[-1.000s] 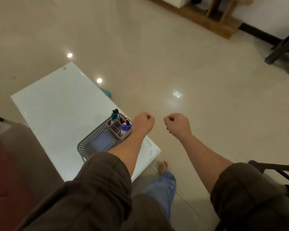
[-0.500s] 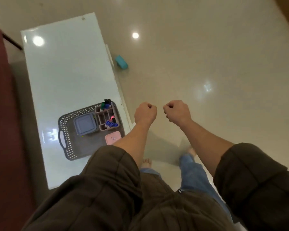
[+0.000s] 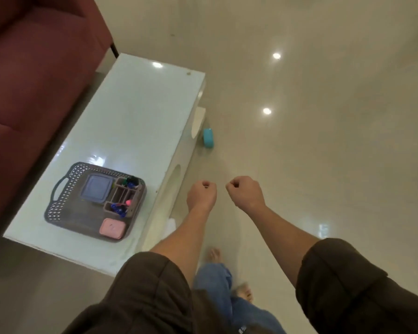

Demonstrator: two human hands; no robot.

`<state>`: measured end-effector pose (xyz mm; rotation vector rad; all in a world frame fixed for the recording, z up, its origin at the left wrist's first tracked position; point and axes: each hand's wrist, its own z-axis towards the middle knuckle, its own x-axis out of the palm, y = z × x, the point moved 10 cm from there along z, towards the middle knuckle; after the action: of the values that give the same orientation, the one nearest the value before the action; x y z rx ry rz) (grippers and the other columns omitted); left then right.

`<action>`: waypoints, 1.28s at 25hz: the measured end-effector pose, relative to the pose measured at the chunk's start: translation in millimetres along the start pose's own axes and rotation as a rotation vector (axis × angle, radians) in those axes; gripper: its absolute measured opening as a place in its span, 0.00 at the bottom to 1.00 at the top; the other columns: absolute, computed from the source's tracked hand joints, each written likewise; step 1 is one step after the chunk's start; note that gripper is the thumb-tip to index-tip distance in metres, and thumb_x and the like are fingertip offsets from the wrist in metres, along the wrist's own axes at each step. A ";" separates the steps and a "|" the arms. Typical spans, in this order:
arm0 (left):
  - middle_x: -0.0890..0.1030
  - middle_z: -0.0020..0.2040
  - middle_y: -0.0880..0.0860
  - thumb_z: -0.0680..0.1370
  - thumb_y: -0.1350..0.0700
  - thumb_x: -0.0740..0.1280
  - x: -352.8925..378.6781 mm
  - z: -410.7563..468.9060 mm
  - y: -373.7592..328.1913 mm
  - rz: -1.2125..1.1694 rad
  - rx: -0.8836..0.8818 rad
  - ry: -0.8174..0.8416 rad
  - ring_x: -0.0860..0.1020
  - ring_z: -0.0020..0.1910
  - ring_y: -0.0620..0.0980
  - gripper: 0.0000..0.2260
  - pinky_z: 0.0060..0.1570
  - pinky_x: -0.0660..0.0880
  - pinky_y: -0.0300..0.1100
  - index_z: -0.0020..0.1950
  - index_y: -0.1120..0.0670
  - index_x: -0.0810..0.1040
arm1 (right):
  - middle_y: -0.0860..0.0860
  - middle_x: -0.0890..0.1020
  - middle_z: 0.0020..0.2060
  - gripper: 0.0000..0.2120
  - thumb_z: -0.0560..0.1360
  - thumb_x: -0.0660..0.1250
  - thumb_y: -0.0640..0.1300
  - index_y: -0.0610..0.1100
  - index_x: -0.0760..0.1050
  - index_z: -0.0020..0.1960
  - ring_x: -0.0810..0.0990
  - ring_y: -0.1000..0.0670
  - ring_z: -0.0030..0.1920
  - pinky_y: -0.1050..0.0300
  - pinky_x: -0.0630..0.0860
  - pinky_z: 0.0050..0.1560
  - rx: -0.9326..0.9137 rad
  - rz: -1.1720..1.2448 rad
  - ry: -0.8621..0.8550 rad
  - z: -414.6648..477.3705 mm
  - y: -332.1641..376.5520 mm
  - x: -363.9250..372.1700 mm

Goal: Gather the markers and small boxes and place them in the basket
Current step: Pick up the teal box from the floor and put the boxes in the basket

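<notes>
Plainly, the fingers of both hands are curled tight into the palms — two fists, nothing seen clamped inside either, though a small item hidden in a palm cannot be ruled out. The left hand [image 3: 201, 194] and the right hand [image 3: 244, 192] are held side by side over the bare floor [image 3: 323, 141], apart from each other and well clear of the table [image 3: 135, 121].

The basket [image 3: 65, 189] is set on the near end of the table. Inside it are seen a blue-grey lidded box [image 3: 96, 191], a pink box [image 3: 112, 228] at the near corner, and a divided holder [image 3: 124, 197] with markers [image 3: 118, 208] stood in its compartments, a second cluster at its far end. No loose marker or box is seen on the tabletop.

The gathering is judged near done or done. One teal item [image 3: 208, 137] is lying on the floor just beside the table's leg; whether it is one of the boxes cannot be told. If it is, it should be approached low, the fist opened before contact, the item pinched across its narrow sides — then lowered into the free space of the basket, clear of the upright markers so none are tipped
</notes>
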<state>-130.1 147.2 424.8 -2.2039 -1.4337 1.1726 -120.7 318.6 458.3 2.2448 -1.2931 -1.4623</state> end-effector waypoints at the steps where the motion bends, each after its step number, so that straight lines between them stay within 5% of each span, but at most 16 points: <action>1: 0.85 0.49 0.51 0.74 0.49 0.64 8.8 14.3 -7.9 -0.031 -0.013 -0.012 0.83 0.50 0.56 0.11 0.55 0.80 0.51 0.53 0.49 0.81 | 0.47 0.85 0.37 0.10 0.75 0.64 0.47 0.46 0.82 0.41 0.83 0.45 0.40 0.55 0.79 0.42 -0.011 -0.030 0.007 22.4 1.7 -6.2; 10: 0.83 0.55 0.50 0.79 0.50 0.64 83.5 263.2 -98.7 -0.062 0.011 -0.137 0.80 0.55 0.53 0.11 0.56 0.76 0.45 0.58 0.51 0.79 | 0.51 0.84 0.37 0.09 0.77 0.65 0.47 0.48 0.83 0.44 0.80 0.49 0.39 0.59 0.72 0.40 -0.108 -0.086 -0.042 315.8 10.5 15.6; 18: 0.82 0.60 0.50 0.79 0.50 0.66 205.3 523.3 -44.0 -0.087 -0.007 -0.269 0.80 0.57 0.51 0.13 0.50 0.71 0.40 0.62 0.51 0.79 | 0.48 0.86 0.40 0.09 0.76 0.65 0.46 0.46 0.84 0.46 0.82 0.47 0.41 0.57 0.76 0.42 -0.137 -0.052 -0.009 587.7 -59.4 164.4; 25: 0.76 0.69 0.54 0.79 0.48 0.65 254.2 656.6 10.7 -0.102 -0.002 -0.281 0.77 0.64 0.55 0.22 0.53 0.70 0.42 0.73 0.52 0.72 | 0.46 0.82 0.38 0.11 0.73 0.68 0.52 0.43 0.79 0.43 0.82 0.44 0.40 0.57 0.71 0.33 -0.168 -0.099 0.114 706.8 -93.5 281.4; 29: 0.78 0.67 0.56 0.81 0.46 0.61 282.6 691.4 40.6 -0.259 -0.043 -0.172 0.77 0.63 0.57 0.22 0.61 0.73 0.47 0.72 0.54 0.71 | 0.47 0.81 0.43 0.11 0.73 0.71 0.50 0.43 0.76 0.48 0.83 0.43 0.48 0.51 0.80 0.46 -0.108 0.019 0.198 735.5 -99.4 326.1; 32: 0.81 0.60 0.55 0.81 0.42 0.56 295.6 687.2 41.7 -0.423 -0.077 -0.126 0.80 0.56 0.55 0.21 0.61 0.77 0.53 0.66 0.52 0.75 | 0.47 0.80 0.36 0.05 0.72 0.70 0.45 0.43 0.76 0.41 0.82 0.44 0.41 0.53 0.77 0.37 -0.181 0.010 0.142 726.3 -90.1 314.3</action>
<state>-558.4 242.7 -182.6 -1.7673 -1.9057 1.1327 -611.3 360.5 -167.7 2.1768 -1.0833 -1.3313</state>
